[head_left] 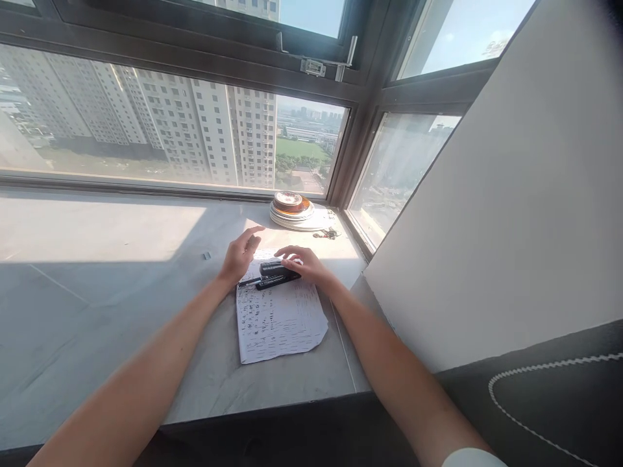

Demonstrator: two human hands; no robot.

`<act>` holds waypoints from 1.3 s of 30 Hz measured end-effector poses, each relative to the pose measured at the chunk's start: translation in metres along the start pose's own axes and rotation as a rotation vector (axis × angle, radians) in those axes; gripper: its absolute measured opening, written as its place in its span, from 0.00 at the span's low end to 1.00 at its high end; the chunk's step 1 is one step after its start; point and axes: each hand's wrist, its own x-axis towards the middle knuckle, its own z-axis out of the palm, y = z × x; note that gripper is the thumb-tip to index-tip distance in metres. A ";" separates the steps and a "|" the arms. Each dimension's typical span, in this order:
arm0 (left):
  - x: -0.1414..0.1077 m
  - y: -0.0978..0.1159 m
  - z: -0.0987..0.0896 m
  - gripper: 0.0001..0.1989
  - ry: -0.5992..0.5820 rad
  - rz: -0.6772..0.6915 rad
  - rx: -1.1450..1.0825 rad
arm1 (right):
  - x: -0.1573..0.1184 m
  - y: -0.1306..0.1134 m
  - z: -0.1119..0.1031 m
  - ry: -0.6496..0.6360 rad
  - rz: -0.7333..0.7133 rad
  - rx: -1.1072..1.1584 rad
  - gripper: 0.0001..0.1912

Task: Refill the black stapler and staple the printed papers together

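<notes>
A black stapler (278, 280) lies on a stack of white paper sheets (280, 324) covered in handwriting, with its jaws spread apart. My right hand (306, 263) is at the stapler's right end, thumb and fingers closed about it. Left of the stapler, a dark pen (250, 281) rests across the paper's left edge. My left hand (238, 255) hovers by the upper left corner of the sheets, fingers apart and nothing in them. Two small staple strips (206, 255) lie on the sill to its left.
Beyond my hands stands a pile of plates or lids (292, 213), with a small beaded string (327, 233) beside it. The pale stone sill (121, 311) ends at a front edge near me. Windows bound the back; a white slanted wall (496, 194) closes the right.
</notes>
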 end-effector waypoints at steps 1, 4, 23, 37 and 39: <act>0.000 0.000 -0.001 0.23 -0.024 0.023 0.071 | 0.000 -0.003 0.002 0.052 -0.039 -0.033 0.19; 0.001 -0.004 -0.005 0.24 -0.149 0.106 0.238 | 0.001 -0.010 0.008 0.126 -0.165 -0.158 0.20; 0.004 -0.018 -0.007 0.23 -0.363 0.210 0.356 | 0.004 -0.012 0.021 0.007 -0.291 -0.385 0.19; 0.005 -0.022 -0.007 0.21 -0.370 0.223 0.362 | 0.006 -0.010 0.023 0.027 -0.255 -0.343 0.16; 0.004 -0.022 -0.007 0.20 -0.368 0.222 0.370 | 0.006 -0.009 0.023 0.027 -0.246 -0.341 0.16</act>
